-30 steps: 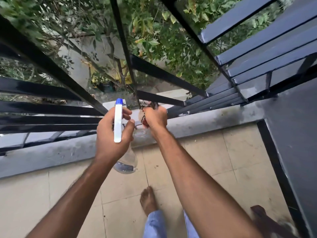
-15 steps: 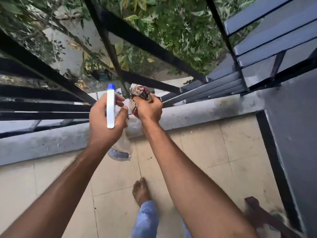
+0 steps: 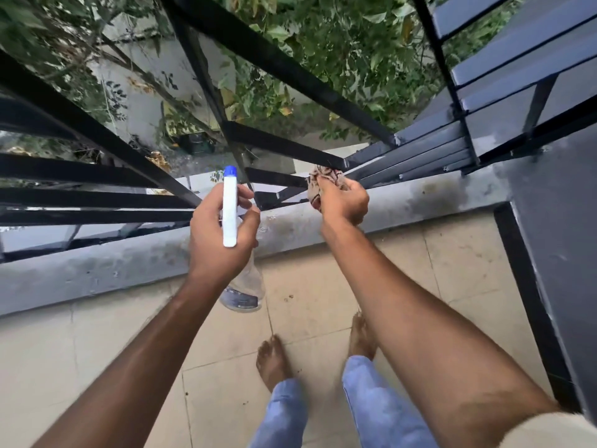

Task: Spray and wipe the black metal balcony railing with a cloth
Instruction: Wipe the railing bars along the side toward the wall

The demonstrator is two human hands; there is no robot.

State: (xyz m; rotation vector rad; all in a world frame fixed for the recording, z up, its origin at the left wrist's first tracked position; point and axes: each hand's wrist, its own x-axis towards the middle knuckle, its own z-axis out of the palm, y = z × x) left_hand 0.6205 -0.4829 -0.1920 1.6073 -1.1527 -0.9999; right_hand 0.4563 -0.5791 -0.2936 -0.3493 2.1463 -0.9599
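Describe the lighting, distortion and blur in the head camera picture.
Head view: soft, even daylight with no hard shadows; the wide-angle lens splays the railing bars; pale sheen on the slats at right; forearms near the bottom edge look slightly smeared; spray bottle and cloth are fairly sharp.

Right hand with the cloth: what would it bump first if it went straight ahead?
Probably the black railing bar just ahead of the cloth the right hand grips, though depth is unclear.
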